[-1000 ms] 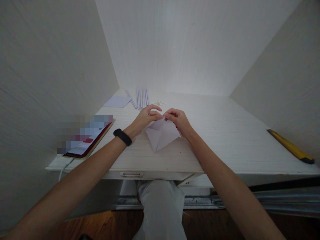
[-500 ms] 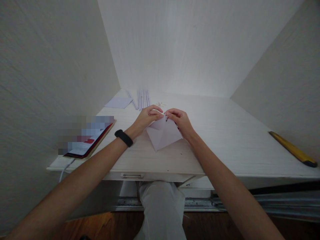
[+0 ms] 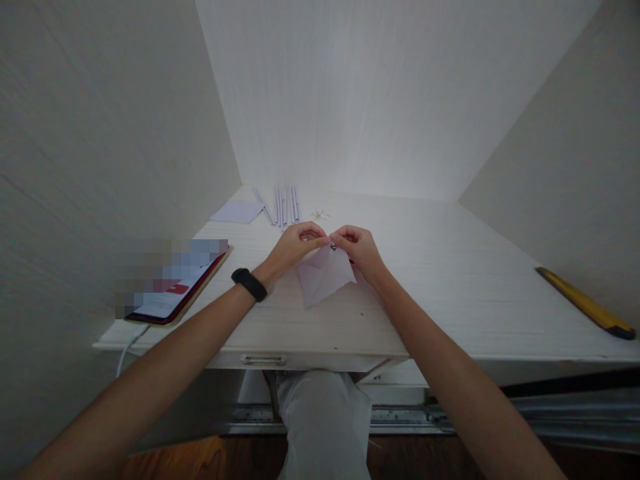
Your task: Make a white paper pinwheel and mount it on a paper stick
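white paper, pinched at its top corner

white folded paper [image 3: 324, 279] lying on the pale desk [image 3: 450, 280], near the front edge, pointed end toward 6 o'clock. pinched at its far corner, toward 12 o'clock, by both hands at once. left hand [image 3: 293, 245] coming in from 9 o'clock, fingers curled, thumb and forefinger closed on the corner. right hand [image 3: 357, 245] coming in from 3 o'clock, likewise closed on the same corner, fingertips of the two hands nearly touching. black band [image 3: 249, 284] on the left wrist.

around the work: phone [image 3: 173, 293] at 9 o'clock, near the left edge of the desk, with a cable hanging off the front. flat paper sheet [image 3: 237, 211] and a row of thin paper strips [image 3: 283, 203] toward 11 o'clock, well apart from the hands. small pale scraps [image 3: 320, 215] just beyond the fingers at 12 o'clock. yellow ruler [image 3: 585, 303] far out at 3 o'clock.

judging by the grip, a corner being matched before a crease. best done by lining the layers edge to edge first, holding the corner still with one hand, then running a fingertip down from the corner toward 6 o'clock so the fold sets straight. light pressure only until the edges agree; thin paper likely to slip or wrinkle if dragged sideways.
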Action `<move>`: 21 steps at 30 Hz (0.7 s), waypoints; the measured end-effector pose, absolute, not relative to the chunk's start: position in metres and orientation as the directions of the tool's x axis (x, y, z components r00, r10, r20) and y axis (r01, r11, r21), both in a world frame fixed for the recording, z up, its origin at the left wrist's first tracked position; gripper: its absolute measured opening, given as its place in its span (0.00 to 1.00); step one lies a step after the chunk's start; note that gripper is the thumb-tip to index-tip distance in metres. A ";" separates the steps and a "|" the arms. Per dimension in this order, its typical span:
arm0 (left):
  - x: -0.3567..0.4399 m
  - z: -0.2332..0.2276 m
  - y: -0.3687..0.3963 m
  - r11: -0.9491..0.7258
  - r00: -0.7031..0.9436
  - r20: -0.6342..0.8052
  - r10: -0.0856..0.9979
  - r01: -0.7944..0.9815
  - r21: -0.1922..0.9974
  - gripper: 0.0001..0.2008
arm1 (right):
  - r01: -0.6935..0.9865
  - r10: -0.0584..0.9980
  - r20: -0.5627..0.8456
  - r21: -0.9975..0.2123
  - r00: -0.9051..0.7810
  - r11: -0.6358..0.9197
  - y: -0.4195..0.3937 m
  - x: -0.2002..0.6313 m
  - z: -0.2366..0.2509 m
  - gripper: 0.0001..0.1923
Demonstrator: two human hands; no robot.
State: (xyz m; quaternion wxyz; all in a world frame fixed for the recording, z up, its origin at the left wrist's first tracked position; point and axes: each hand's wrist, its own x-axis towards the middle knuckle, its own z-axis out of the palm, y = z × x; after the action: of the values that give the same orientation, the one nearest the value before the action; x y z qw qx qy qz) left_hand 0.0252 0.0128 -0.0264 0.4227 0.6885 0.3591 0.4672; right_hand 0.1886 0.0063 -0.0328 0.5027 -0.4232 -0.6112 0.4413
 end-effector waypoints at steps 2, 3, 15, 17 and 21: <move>0.025 -0.027 0.013 -0.350 0.309 0.303 0.902 0.107 0.931 0.10 | 0.092 0.956 0.257 -0.958 -0.139 0.271 0.006 0.188 -0.033 0.13; 0.025 -0.027 0.014 -0.332 0.310 0.286 0.907 0.104 0.938 0.10 | 0.095 0.954 0.265 -0.955 -0.138 0.279 0.006 0.187 -0.033 0.12; 0.020 -0.028 0.012 -0.186 0.377 0.170 0.910 0.007 0.982 0.10 | 0.053 0.905 0.389 -0.914 -0.174 0.403 0.005 0.189 -0.028 0.11; 0.019 -0.029 0.013 -0.172 0.381 0.156 0.911 0.006 0.985 0.11 | 0.071 0.901 0.392 -0.909 -0.188 0.411 0.005 0.190 -0.027 0.12; 0.019 -0.028 0.013 -0.180 0.362 0.160 0.918 0.022 0.983 0.10 | 0.147 0.911 0.378 -0.904 -0.165 0.401 0.009 0.197 -0.027 0.14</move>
State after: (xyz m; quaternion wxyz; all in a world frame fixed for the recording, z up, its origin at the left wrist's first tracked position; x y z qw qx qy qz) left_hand 0.0193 0.0128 -0.0284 0.5236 0.6378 0.3685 0.4281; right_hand 0.1971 0.0086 -0.0265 0.5089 -0.3982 -0.6646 0.3752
